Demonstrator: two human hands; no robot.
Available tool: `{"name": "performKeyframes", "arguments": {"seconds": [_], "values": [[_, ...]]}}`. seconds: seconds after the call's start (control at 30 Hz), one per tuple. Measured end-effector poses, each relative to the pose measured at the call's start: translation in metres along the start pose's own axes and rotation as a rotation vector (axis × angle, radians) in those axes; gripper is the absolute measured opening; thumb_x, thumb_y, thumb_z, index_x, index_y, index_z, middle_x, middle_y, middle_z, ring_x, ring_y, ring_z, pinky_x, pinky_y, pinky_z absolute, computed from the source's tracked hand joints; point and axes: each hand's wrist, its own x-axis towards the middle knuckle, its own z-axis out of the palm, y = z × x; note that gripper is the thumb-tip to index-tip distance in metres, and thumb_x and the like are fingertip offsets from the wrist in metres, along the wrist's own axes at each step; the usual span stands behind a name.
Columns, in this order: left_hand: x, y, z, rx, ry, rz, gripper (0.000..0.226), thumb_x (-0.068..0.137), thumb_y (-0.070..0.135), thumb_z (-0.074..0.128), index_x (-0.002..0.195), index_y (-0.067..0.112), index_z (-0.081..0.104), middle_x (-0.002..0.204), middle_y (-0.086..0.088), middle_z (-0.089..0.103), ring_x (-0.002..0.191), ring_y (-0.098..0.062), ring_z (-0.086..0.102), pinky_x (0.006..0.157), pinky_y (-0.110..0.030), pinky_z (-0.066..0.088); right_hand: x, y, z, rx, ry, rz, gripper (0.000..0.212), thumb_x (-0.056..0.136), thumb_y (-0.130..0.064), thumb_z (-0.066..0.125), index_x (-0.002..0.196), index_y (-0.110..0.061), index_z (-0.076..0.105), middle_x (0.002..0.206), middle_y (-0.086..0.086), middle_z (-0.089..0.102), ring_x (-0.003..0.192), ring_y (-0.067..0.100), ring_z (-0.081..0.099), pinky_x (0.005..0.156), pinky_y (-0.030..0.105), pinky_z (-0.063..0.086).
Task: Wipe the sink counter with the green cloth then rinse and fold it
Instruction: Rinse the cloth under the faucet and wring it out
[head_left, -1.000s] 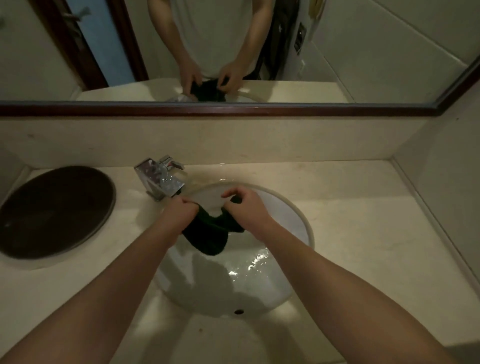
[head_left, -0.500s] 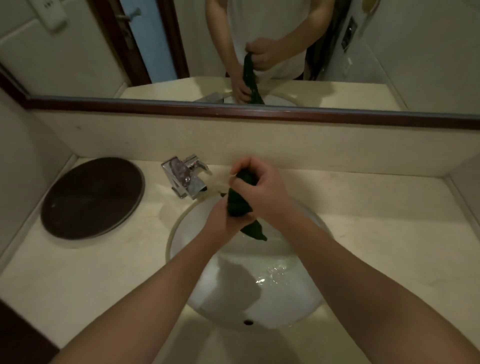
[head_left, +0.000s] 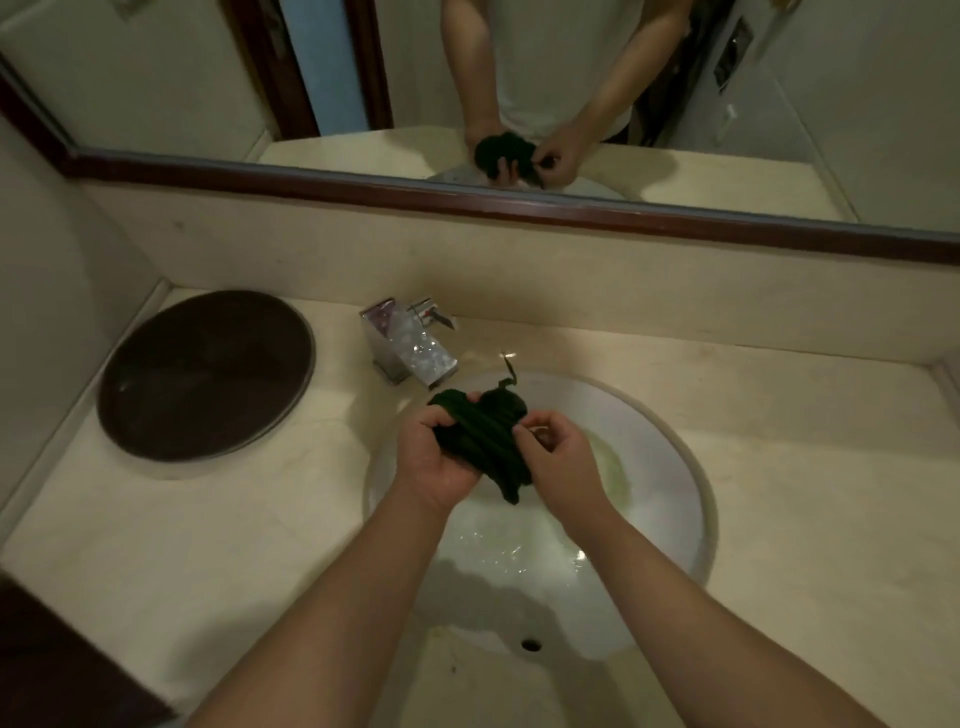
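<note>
While over the sink, both hands grip the green cloth.

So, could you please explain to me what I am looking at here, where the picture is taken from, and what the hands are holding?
There is no machine here. A person wears a camera on the head, so you look down along both bare arms. The left hand and right hand together grip a bunched green cloth above the white sink basin, which has water in it. Behind it stands a chrome tap. On the beige counter, to the left, sits a dark round disc. The mirror above reflects the same hands and cloth.
</note>
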Motion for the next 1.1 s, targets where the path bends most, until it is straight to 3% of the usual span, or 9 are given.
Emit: {"name": "performKeyframes", "arguments": {"seconds": [0.1, 0.2, 0.33, 0.5, 0.57, 0.67, 0.83, 1.0, 1.1], "values": [[0.002, 0.010, -0.017, -0.033, 0.051, -0.036, 0.025, 0.078, 0.015, 0.057, 0.101, 0.008, 0.064, 0.107, -0.023, 0.065, 0.105, -0.040, 0.061, 0.083, -0.051, 0.052, 0.008, 0.004, 0.014, -0.102, -0.081, 0.014, 0.008, 0.088, -0.020, 0.063, 0.086, -0.012, 0.066, 0.080, 0.012, 0.069, 0.076, 0.033, 0.067, 0.069, 0.046, 0.056], [0.013, 0.021, -0.037, -0.036, 0.099, -0.084, 0.021, 0.083, 0.023, 0.064, 0.094, 0.006, 0.067, 0.108, -0.021, 0.064, 0.102, -0.038, 0.063, 0.085, -0.051, 0.053, 0.026, -0.006, 0.019, -0.212, -0.057, 0.016, 0.019, 0.092, -0.024, 0.059, 0.084, -0.008, 0.067, 0.073, 0.001, 0.062, 0.069, 0.016, 0.058, 0.065, 0.030, 0.048], [0.029, 0.031, -0.045, 0.100, 0.125, -0.130, 0.036, 0.078, 0.017, 0.064, 0.111, 0.002, 0.065, 0.115, -0.021, 0.067, 0.100, -0.037, 0.064, 0.090, -0.047, 0.052, 0.064, -0.036, 0.039, -0.257, 0.016, -0.032, 0.016, 0.094, -0.028, 0.055, 0.094, -0.015, 0.064, 0.083, 0.002, 0.067, 0.076, 0.021, 0.063, 0.074, 0.038, 0.053], [0.049, 0.042, -0.034, 0.218, 0.192, -0.123, 0.014, 0.086, 0.015, 0.057, 0.091, 0.004, 0.064, 0.083, -0.014, 0.066, 0.079, -0.028, 0.064, 0.073, -0.037, 0.054, 0.112, -0.069, 0.076, -0.335, -0.053, -0.111, 0.028, 0.092, -0.028, 0.056, 0.114, -0.014, 0.063, 0.090, 0.007, 0.072, 0.072, 0.021, 0.069, 0.077, 0.042, 0.058], [0.058, 0.045, -0.032, 0.207, 0.146, -0.132, 0.016, 0.090, 0.019, 0.057, 0.093, 0.006, 0.065, 0.079, -0.011, 0.064, 0.072, -0.023, 0.062, 0.068, -0.034, 0.053, 0.126, -0.072, 0.084, -0.482, -0.063, -0.164, 0.034, 0.092, -0.029, 0.055, 0.121, -0.012, 0.064, 0.095, 0.009, 0.072, 0.087, 0.025, 0.069, 0.081, 0.031, 0.052], [0.070, 0.045, -0.033, 0.201, 0.115, -0.144, 0.019, 0.092, 0.024, 0.055, 0.092, 0.008, 0.065, 0.077, -0.009, 0.062, 0.070, -0.022, 0.059, 0.067, -0.033, 0.051, 0.137, -0.070, 0.084, -0.755, -0.089, -0.299, 0.030, 0.096, -0.027, 0.051, 0.114, -0.014, 0.071, 0.102, 0.012, 0.073, 0.096, 0.028, 0.065, 0.069, 0.024, 0.037], [0.086, 0.040, -0.036, 0.186, 0.144, -0.150, 0.020, 0.082, 0.028, 0.064, 0.089, 0.010, 0.065, 0.082, -0.011, 0.062, 0.079, -0.026, 0.059, 0.086, -0.039, 0.047, 0.143, -0.069, 0.081, -0.813, -0.083, -0.359, 0.028, 0.098, -0.022, 0.048, 0.110, -0.015, 0.073, 0.092, 0.015, 0.072, 0.085, 0.033, 0.064, 0.069, 0.034, 0.046], [0.095, 0.038, -0.033, 0.232, 0.208, -0.184, 0.023, 0.089, 0.031, 0.055, 0.091, 0.009, 0.063, 0.082, -0.011, 0.061, 0.079, -0.026, 0.059, 0.081, -0.039, 0.050, 0.151, -0.068, 0.080, -0.785, -0.079, -0.303, 0.029, 0.098, -0.025, 0.048, 0.114, -0.018, 0.071, 0.097, 0.010, 0.072, 0.077, 0.022, 0.057, 0.062, 0.029, 0.037], [0.102, 0.035, -0.034, 0.241, 0.212, -0.150, 0.021, 0.080, 0.031, 0.063, 0.082, 0.010, 0.064, 0.076, -0.009, 0.062, 0.074, -0.024, 0.057, 0.095, -0.039, 0.048, 0.150, -0.068, 0.080, -0.754, -0.076, -0.284, 0.030, 0.099, -0.025, 0.046, 0.115, -0.017, 0.071, 0.096, 0.009, 0.072, 0.076, 0.022, 0.057, 0.062, 0.027, 0.034]]}}
